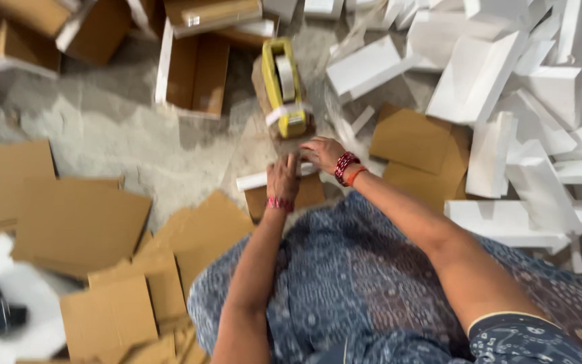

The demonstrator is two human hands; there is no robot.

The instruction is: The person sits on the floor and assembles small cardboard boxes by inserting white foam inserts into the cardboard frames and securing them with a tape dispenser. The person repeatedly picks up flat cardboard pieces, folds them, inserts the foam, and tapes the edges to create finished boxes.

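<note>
My left hand (283,178) and my right hand (322,152) meet over a small brown cardboard box (308,194) on the floor, both pressing a white foam strip (254,180) along its top edge. Just beyond my fingers lies a yellow tool with white bands (283,87) resting on brown cardboard. Red bangles circle both wrists. The frame is blurred, so the exact grip is unclear.
Flat cardboard sheets (79,226) lie at the left and near my knees. A heap of white foam blocks (506,87) fills the right. An open carton with a white edge (193,71) sits at the back. Blue patterned cloth covers my lap (372,290).
</note>
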